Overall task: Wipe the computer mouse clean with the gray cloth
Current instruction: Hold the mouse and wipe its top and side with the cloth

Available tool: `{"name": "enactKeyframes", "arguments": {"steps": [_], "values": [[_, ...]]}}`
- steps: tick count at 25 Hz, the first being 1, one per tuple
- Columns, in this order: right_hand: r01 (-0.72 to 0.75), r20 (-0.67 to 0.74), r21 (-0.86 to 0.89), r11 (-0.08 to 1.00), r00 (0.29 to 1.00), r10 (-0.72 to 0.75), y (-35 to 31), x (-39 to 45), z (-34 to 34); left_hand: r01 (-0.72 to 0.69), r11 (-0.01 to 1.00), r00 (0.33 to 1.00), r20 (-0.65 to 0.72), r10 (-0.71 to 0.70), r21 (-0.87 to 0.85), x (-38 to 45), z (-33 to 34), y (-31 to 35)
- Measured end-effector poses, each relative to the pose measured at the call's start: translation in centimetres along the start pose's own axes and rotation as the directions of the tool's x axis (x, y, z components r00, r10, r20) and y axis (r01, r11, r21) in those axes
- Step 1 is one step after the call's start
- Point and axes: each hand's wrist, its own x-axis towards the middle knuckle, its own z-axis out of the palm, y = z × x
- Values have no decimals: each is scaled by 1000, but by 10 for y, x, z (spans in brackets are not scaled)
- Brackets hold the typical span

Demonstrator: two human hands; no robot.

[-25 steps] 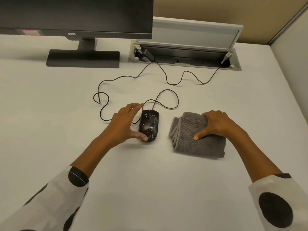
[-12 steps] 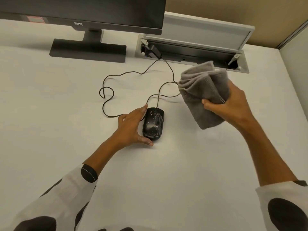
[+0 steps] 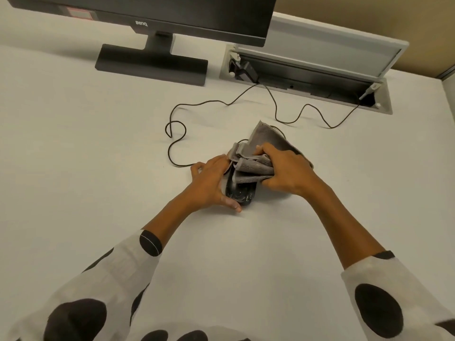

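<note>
A black computer mouse with whitish smears lies on the white desk, only its near end showing. My left hand grips its left side, thumb along the near edge. My right hand clutches the folded gray cloth and presses it on the far half of the mouse, hiding the buttons. One corner of the cloth sticks up toward the back.
The mouse cable loops across the desk back to an open cable hatch at the rear. A black monitor on its stand occupies the back left. A partition wall rises at the far right.
My right hand lifted the cloth off the desk, then brought it down left onto the mouse. My left hand kept its hold on the mouse's left side.
</note>
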Motion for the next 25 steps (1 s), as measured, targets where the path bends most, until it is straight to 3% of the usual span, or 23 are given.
{"name": "enactKeyframes", "arguments": {"steps": [4, 10, 16, 18, 21, 25], "values": [[-25, -10, 88, 996, 1000, 26, 2, -3, -4, -5, 999, 1000, -14, 5, -33, -2, 2, 1], [23, -42, 52, 998, 999, -21, 0, -24, 14, 11, 1000, 1000, -5, -12, -27, -3, 3, 0], [37, -259, 73, 997, 966, -16, 6, -41, 8, -7, 999, 1000, -7, 7, -51, -4, 2, 0], [-18, -225, 238, 971, 972, 73, 16, -35, -4, -7, 999, 1000, -8, 6, -48, -4, 2, 0], [-153, -62, 499, 853, 975, 211, 34, -15, -23, -4, 998, 1000, -10, 4, -59, -4, 2, 0], [-268, 26, 493, 828, 956, 294, 49, 5, -28, -6, 998, 1000, -14, 6, -61, -4, 3, 0]]}}
